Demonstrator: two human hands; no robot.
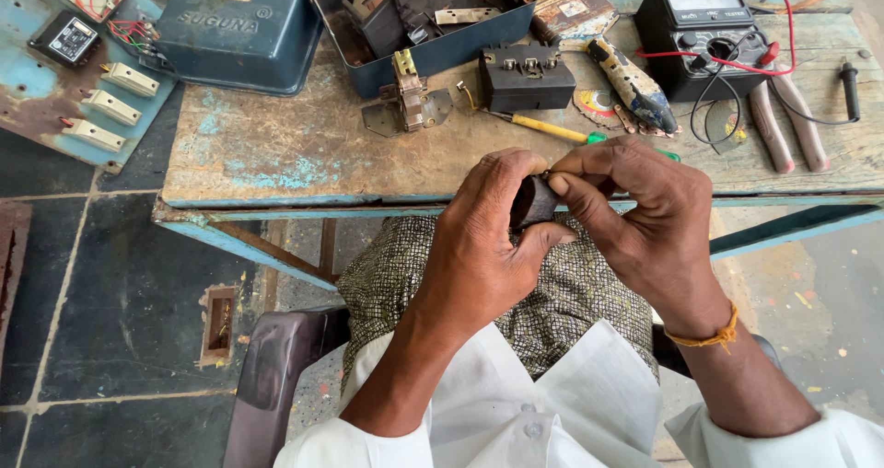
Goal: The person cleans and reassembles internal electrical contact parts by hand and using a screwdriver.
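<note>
A small dark block-shaped part [532, 201] is held over my lap, just in front of the worn wooden table [295, 146]. My left hand [483, 247] grips it from the left and below, thumb under it. My right hand [635, 219] pinches its top right edge with thumb and fingers. Most of the part is hidden by my fingers. A yellow thread band sits on my right wrist.
On the table lie a black relay-like block [527, 75], a yellow-handled screwdriver [543, 127], a metal bracket part [407, 100], a multimeter [704, 31] with red and black leads, pliers [787, 123] and a blue metal box [414, 26] of parts. A blue panel [78, 72] with switches stands left.
</note>
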